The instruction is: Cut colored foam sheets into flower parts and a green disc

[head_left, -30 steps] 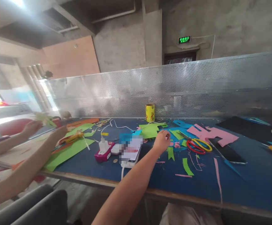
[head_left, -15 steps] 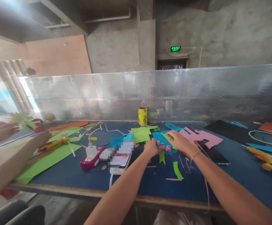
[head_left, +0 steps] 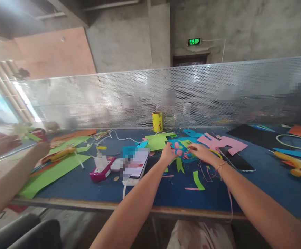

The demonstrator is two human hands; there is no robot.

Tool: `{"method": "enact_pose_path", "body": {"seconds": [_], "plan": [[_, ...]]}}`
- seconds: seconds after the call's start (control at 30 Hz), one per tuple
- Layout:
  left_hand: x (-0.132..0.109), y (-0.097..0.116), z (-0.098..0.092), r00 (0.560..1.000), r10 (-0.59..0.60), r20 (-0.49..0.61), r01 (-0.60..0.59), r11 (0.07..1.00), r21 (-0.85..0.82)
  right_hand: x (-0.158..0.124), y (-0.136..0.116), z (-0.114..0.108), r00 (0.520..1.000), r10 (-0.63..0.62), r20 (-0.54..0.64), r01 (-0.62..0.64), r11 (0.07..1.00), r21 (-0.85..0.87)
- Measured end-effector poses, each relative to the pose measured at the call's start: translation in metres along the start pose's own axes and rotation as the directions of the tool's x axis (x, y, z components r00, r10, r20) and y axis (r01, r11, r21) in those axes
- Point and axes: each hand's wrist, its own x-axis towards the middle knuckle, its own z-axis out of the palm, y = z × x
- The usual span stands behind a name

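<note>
Via remote feed I had both bare hands forward over the blue tabletop (head_left: 166, 197), working the small blue-and-pink paper pieces (head_left: 178, 152) that lay between them. Left hand (head_left: 169, 154): fingers curled, right at the pieces' left edge; I couldn't tell whether they were pinched on one. Right hand (head_left: 198, 151): fingers bent toward the same pieces from the other side, tips by a green scrap (head_left: 185, 142); couldn't tell whether thumb and finger met on anything.

Step, as I judged it: two-handed fingertip handling of the cut paper. Next move called for a light, precise pinch on one piece, with neighbouring scraps kept clear, since they lay close and partly overlapped.

Just left of the left hand: a lit phone (head_left: 140, 164), then a magenta power strip (head_left: 101, 169). Beyond both hands: a green paper sheet (head_left: 157, 142) and a yellow cylinder (head_left: 157, 121) near the perforated screen (head_left: 129, 100). Right of the right hand: a pink cut-out sheet (head_left: 224, 143) over a dark phone (head_left: 234, 160); farther right, a yellow glue gun (head_left: 297, 163). Nearer me than the grip: a curved green strip (head_left: 198, 180). Well off left, a co-worker's arm (head_left: 15, 176) reached in, apart from my pair.
</note>
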Motion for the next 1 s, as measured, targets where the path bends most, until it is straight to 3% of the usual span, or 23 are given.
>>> {"method": "enact_pose_path", "body": {"seconds": [0.2,0.3,0.43,0.63,1.0], "plan": [[0.006,0.001,0.002,0.998,-0.057,0.005,0.057,0.968,-0.245,0.003,0.004,0.004,0.999,-0.047,-0.018,0.049,0.979,0.199],[0.006,0.004,0.004,0.987,-0.153,-0.042,0.123,0.904,-0.41,0.0,-0.007,-0.003,0.998,-0.029,-0.051,0.041,0.964,0.263],[0.005,0.007,0.006,0.985,-0.166,-0.056,0.106,0.818,-0.565,-0.003,-0.018,-0.007,0.999,0.009,-0.045,0.009,0.928,0.372],[0.002,0.009,0.005,0.986,-0.162,-0.033,0.112,0.8,-0.59,-0.005,-0.019,-0.003,0.999,0.034,-0.006,-0.027,0.893,0.449],[0.006,0.005,0.008,0.994,-0.099,-0.045,0.054,0.809,-0.586,-0.006,-0.025,-0.007,0.993,0.01,-0.119,0.033,0.937,0.349]]}}
